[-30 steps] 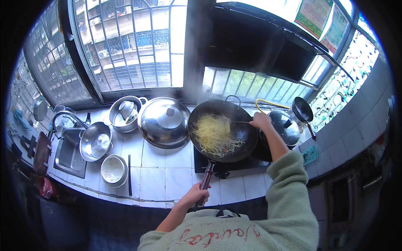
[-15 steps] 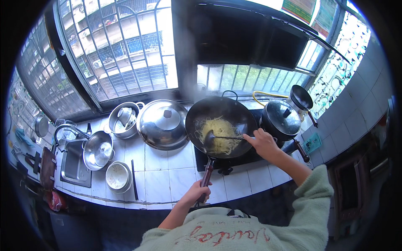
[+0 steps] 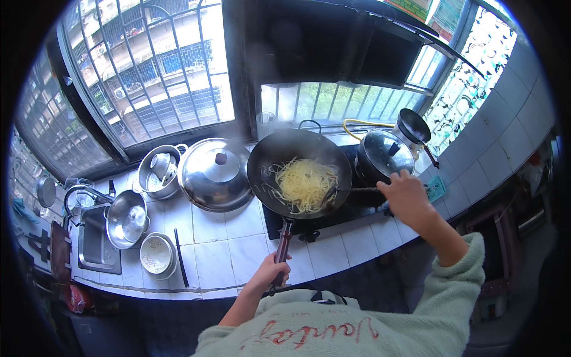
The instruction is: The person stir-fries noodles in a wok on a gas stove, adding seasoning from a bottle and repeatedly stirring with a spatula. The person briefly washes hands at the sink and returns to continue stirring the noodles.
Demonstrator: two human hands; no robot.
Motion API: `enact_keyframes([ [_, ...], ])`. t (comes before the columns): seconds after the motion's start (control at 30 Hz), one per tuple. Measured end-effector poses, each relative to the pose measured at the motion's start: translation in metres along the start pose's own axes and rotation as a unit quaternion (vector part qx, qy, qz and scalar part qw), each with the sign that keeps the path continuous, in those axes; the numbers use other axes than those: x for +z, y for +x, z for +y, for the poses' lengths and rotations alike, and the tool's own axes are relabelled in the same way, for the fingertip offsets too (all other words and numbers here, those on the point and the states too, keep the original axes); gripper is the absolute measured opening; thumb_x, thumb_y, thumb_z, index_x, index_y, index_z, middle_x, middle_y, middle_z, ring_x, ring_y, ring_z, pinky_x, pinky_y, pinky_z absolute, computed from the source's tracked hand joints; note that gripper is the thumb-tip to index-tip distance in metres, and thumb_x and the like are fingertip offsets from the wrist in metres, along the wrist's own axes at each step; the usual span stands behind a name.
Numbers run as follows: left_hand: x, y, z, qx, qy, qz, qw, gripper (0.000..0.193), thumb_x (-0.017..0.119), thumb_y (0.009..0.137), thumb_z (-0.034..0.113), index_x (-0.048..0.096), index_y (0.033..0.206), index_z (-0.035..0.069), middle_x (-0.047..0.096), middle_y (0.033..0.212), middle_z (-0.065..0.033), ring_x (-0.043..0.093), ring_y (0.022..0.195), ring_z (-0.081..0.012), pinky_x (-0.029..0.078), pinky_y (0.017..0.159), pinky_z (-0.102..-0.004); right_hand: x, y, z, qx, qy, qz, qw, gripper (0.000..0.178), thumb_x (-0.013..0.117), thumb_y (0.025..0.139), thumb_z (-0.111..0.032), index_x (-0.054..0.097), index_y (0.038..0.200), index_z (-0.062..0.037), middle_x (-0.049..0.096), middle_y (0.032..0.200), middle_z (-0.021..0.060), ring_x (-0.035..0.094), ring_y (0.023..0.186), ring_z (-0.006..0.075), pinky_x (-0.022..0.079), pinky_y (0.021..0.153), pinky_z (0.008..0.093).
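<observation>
A dark wok rests on the black stove, with pale yellow shreds, perhaps potato, heaped in its middle. My left hand is closed round the wok's reddish-brown wooden handle. My right hand grips a long-handled ladle near the far end of its handle. The ladle's bowl lies against the right side of the shreds, partly hidden by them.
Right of the wok stands a lidded black pot, with a small pan behind it. To the left are a large domed lid, a steel pot, stacked bowls, chopsticks, a steel basin and a sink.
My right hand has drawn the ladle to the right, from the left side of the shreds to their right edge. My left hand keeps its hold. The whole view has shifted slightly.
</observation>
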State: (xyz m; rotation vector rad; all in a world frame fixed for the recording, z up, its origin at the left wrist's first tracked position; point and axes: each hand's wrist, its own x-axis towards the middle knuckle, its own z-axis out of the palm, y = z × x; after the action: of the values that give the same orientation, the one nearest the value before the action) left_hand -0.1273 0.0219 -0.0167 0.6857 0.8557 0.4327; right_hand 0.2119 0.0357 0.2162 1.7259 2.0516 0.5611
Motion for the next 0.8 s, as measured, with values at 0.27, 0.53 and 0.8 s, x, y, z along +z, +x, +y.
enact_keyframes([
  [0.27,0.005,-0.001,0.000,-0.001,-0.010,0.006,1.000,0.049,0.063,0.074,0.004,0.045,0.120,-0.001,0.055,0.071,-0.0067,0.055,0.053,-0.0150,0.046,0.045,-0.0296,0.049,0.069,-0.065,0.045,0.015,0.047,0.998,0.016,0.062,0.085,-0.017,0.074,0.093,-0.0115,0.066,0.092,0.0071,0.062,0.093,0.0258,0.052,0.069,0.0366],
  [0.53,0.004,0.002,-0.002,0.008,-0.023,-0.009,1.000,0.048,0.065,0.074,0.004,0.046,0.119,0.000,0.053,0.068,-0.0053,0.054,0.051,-0.0149,0.047,0.045,-0.0304,-0.008,0.040,-0.048,-0.015,0.032,-0.060,0.998,0.014,0.065,0.083,-0.016,0.076,0.087,-0.0090,0.070,0.093,0.0105,0.067,0.090,0.0276,0.055,0.070,0.0371],
  [0.8,0.018,0.011,-0.015,0.003,-0.040,0.007,0.999,0.047,0.063,0.077,0.002,0.044,0.120,0.001,0.054,0.070,-0.0064,0.055,0.053,-0.0154,0.045,0.045,-0.0290,0.037,0.107,-0.089,0.029,0.091,-0.001,0.995,0.015,0.063,0.083,-0.015,0.077,0.086,-0.0103,0.073,0.087,0.0105,0.073,0.084,0.0285,0.056,0.066,0.0400],
])
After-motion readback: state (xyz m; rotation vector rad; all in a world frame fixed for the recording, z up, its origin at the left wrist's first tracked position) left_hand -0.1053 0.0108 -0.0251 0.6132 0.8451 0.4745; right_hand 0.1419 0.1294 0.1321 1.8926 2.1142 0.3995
